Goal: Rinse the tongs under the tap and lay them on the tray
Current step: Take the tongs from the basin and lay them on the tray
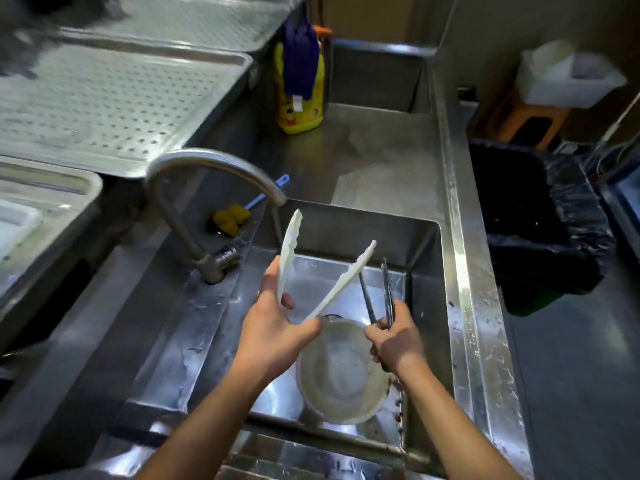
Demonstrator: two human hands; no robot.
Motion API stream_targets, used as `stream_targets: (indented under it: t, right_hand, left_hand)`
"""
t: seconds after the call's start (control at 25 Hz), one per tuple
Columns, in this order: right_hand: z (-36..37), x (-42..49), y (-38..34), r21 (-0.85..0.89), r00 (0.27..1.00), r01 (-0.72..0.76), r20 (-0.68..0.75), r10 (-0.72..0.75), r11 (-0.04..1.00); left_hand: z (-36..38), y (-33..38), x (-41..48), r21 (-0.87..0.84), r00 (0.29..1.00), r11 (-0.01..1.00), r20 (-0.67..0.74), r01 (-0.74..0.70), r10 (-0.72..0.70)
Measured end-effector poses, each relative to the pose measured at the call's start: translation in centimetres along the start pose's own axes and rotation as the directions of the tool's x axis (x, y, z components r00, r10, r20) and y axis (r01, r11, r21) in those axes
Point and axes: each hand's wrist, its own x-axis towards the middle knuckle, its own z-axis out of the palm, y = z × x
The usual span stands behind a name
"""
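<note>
Both forearms are extended over the sink (194, 323).

The left hand (268, 327) is held above the sink's middle. Its fingers (287, 301) and thumb are curled round the hinge end of the white tongs (287, 258). The tongs' two arms are spread in a wide V with the tips pointed away. The left tip is found just below the spout of the tap (207, 159). Whether water is running cannot be told with certainty.

The right hand (394, 341) is held just right of the left, apart from it. Its fingers are closed round the dark tongs (386, 289), whose thin arms are set close together and pointed away.

A round bowl (332, 407) is seen in the sink beneath both hands, partly covered by them. The sink floor is wet.

The tap is mounted at the sink's left edge and arched over its far left corner. Behind it, a yellow brush (230, 218) with a blue handle is laid on the bench (363, 157).

Farther back, a yellow bottle (301, 116) is stood upright on the bench, with a dark purple cloth (299, 57) hung in front of it.

At far left a perforated steel tray (104, 109) is set above bench level, well apart from both tongs. A second like it is noted beyond.

A black-lined bin (540, 216) is placed to the right of the bench.
</note>
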Motion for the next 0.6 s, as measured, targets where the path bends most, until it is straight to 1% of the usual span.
stream_targets:
  t: [0.12, 0.2, 0.28, 0.36, 0.4, 0.48, 0.6]
  right_hand:
    - [0.3, -2.2, -4.0, 0.028, 0.988, 0.142, -0.066, -0.140, 0.989]
    - [1.0, -3.9, -6.8, 0.036, 0.965, 0.228, -0.144, -0.221, 0.973]
    - [2.2, -6.2, -10.0, 0.059, 0.925, 0.334, -0.214, -0.315, 0.941]
    - [4.0, -8.8, -13.1, 0.084, 0.887, 0.418, -0.251, -0.387, 0.904]
    - [5.2, -10.2, -14.6, 0.081, 0.874, 0.447, -0.250, -0.416, 0.891]
    - [7.5, -12.5, -17.3, 0.078, 0.856, 0.494, -0.218, -0.469, 0.866]
    - [11.5, -15.4, -20.2, 0.046, 0.837, 0.533, -0.176, -0.518, 0.845]
  left_hand:
    - [-3.6, 2.1, -1.2, 0.017, 0.975, 0.980, -0.094, -0.198, 0.199]
    - [-6.3, 3.6, -1.9, 0.010, 0.955, 0.964, -0.137, -0.265, 0.264]
    - [-10.0, 4.9, -2.8, -0.026, 0.929, 0.942, -0.179, -0.333, 0.324]
    - [-14.2, 5.9, -3.6, -0.086, 0.900, 0.909, -0.204, -0.408, 0.385]
    - [-16.3, 6.0, -3.9, -0.078, 0.885, 0.896, -0.217, -0.436, 0.412]
    - [-19.8, 6.2, -4.3, 0.011, 0.862, 0.892, -0.254, -0.451, 0.439]
    - [-24.5, 5.6, -4.7, 0.105, 0.858, 0.907, -0.295, -0.408, 0.420]
